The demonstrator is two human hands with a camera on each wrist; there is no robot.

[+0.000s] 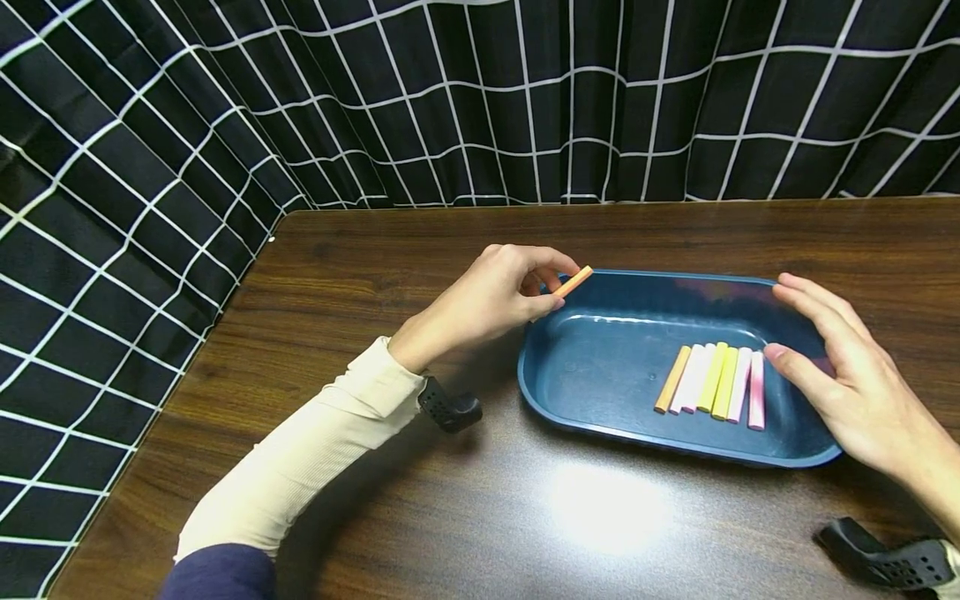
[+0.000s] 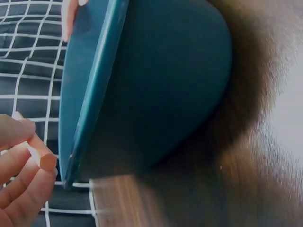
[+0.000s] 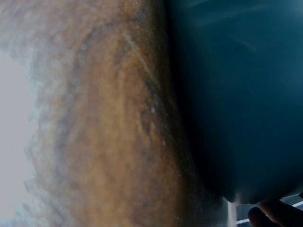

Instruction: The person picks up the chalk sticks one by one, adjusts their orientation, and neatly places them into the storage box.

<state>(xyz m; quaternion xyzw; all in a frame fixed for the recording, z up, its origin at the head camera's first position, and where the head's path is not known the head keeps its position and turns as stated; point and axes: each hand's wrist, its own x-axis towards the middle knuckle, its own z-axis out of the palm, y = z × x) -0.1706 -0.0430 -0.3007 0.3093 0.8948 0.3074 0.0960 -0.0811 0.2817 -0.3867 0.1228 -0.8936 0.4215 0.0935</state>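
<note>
An orange chalk stick (image 1: 574, 282) is pinched between the thumb and fingers of my left hand (image 1: 498, 287), at the left end of a blue oval tray (image 1: 600, 354). The left wrist view shows the blunt end of this chalk (image 2: 48, 161) close beside the tray's rim. Inside the tray several chalk sticks lie side by side in a slanted row: an orange one (image 1: 672, 379), pale ones, yellow ones (image 1: 724, 383) and a pink one (image 1: 757, 390). My right hand (image 1: 855, 383) is spread over the tray's right end, fingers at the far rim and thumb near the pink chalk.
The tray stands on a dark brown wooden table (image 1: 360, 283), with a bright glare patch in front of it. A black curtain with a white grid (image 1: 480, 100) hangs along the back and left edges. Each wrist wears a black strap (image 1: 448, 406).
</note>
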